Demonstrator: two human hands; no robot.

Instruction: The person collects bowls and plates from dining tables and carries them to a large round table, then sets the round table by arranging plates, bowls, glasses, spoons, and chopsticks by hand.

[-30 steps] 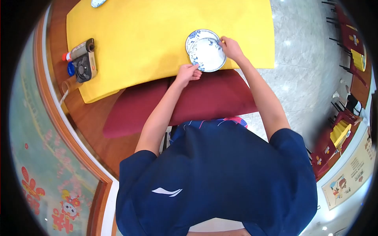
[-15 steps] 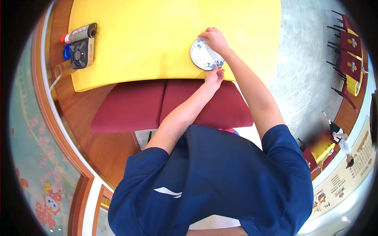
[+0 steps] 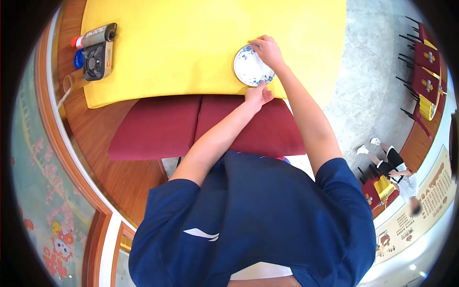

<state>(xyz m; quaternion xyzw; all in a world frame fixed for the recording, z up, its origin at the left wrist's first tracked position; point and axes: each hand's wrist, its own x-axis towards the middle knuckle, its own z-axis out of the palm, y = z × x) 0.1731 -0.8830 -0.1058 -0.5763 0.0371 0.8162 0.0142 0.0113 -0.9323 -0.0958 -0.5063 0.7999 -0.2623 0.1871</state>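
A round white plate with a blue floral rim (image 3: 251, 68) is over the yellow tablecloth (image 3: 191, 52), close to the table's near edge. My left hand (image 3: 259, 96) pinches its near rim, thumb on top and the other fingers bent below. My right hand (image 3: 268, 50) grips the far right rim from above, with its fingers curled over the edge. Whether another plate lies beneath this one cannot be seen.
Two dark red chairs (image 3: 160, 126) stand against the table's near side. A portable gas stove (image 3: 97, 61) with a canister (image 3: 98, 36) is at the table's left end. Far right, a person (image 3: 396, 171) sits near other red chairs.
Two overlapping plates showed at first; now one outline shows. My left hand has moved right along the near rim, and my right hand has shifted to the far rim. The view has shifted slightly.
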